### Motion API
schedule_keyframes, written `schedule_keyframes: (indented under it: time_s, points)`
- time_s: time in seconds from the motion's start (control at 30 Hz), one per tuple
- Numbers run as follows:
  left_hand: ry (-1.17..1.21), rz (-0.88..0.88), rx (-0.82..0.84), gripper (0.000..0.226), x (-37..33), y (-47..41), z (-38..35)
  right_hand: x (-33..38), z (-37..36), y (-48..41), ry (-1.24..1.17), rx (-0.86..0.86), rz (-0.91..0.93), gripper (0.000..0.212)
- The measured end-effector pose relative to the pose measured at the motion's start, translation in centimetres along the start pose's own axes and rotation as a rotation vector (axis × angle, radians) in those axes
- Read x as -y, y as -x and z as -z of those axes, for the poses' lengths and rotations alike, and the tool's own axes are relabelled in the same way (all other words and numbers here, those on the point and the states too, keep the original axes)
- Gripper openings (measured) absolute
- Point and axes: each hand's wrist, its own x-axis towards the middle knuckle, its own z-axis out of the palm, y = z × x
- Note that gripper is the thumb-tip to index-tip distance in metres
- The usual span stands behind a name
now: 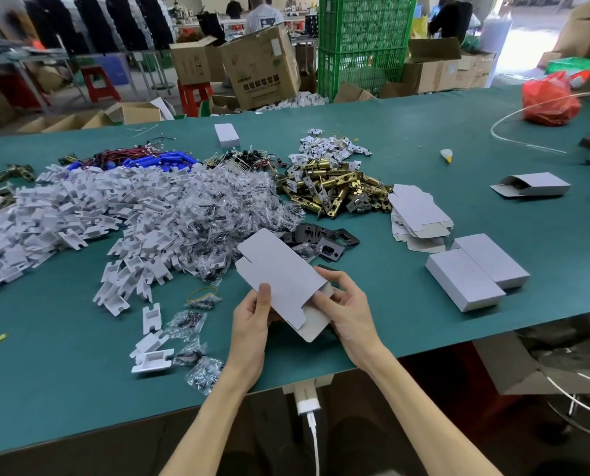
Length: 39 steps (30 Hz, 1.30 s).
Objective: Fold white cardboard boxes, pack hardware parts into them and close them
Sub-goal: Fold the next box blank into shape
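Bare forearms are angling in from the bottom of the view, meeting over the near edge of the green table (63, 372). On the left hand (252, 324) the thumb (264, 297) is lying flat on the upper face of the cardboard box (279, 269). Its other fingers are hiding behind the card, so that hand is clamping the near left edge. On the right hand (350, 310) the fingertips (324, 298) are curling in at the near open end, pinching by the tuck flap; I cannot tell whether they are reaching inside.

Both hands are holding the box off the table, still flattened, its far end tilting up and away to the left.

It is probably handling as very light thin card, stiff across the panels, hinging readily at the creases and denting under a hard squeeze. The long creased edges look like the best place to hold it, pressing them toward each other to pop it square.

Both wrists are bending slightly inward, palms half facing each other.

Further out, black plates (324, 237) and brass latches (334, 190) are lying beyond the box. To the right are a stack of flat blanks (417, 211) and two closed boxes (465, 280).
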Motion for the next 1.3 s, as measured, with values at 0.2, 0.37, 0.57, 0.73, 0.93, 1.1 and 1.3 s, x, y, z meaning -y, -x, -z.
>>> schedule_keyframes:
  time_s: [0.2, 0.37, 0.57, 0.73, 0.93, 1.1, 1.3]
  points:
    - [0.083, 0.042, 0.052, 0.105, -1.2, 0.3, 0.0, 0.1, 0.0, 0.2, 0.051, 0.064, -0.003, 0.032]
    - [0.114, 0.066, 0.087, 0.114, -1.8, 0.5, -0.1, 0.3, 0.0, 0.3, 0.082, 0.136, 0.013, 0.028]
    - [0.13, 0.064, 0.062, 0.113, -1.8, 0.6, 0.0, 0.5, -0.2, 0.5, 0.14, 0.194, 0.02, 0.026]
    - [0.16, 0.062, -0.025, 0.128, -2.0, 0.6, -0.2, 0.4, -0.5, 0.6, 0.24, 0.237, 0.03, 0.013]
    - [0.077, 0.084, -0.052, 0.112, -1.5, 0.3, -0.2, 1.0, -0.5, 0.7, 0.247, 0.229, 0.01, 0.034]
    - [-0.168, 0.06, 0.023, 0.079, -0.8, 0.6, -1.0, 1.1, -0.4, 0.9, 0.112, 0.209, -0.039, 0.043]
    - [-0.207, 0.083, 0.041, 0.049, -0.6, 0.4, -0.9, 1.0, -0.3, 0.9, 0.091, 0.149, -0.042, 0.035]
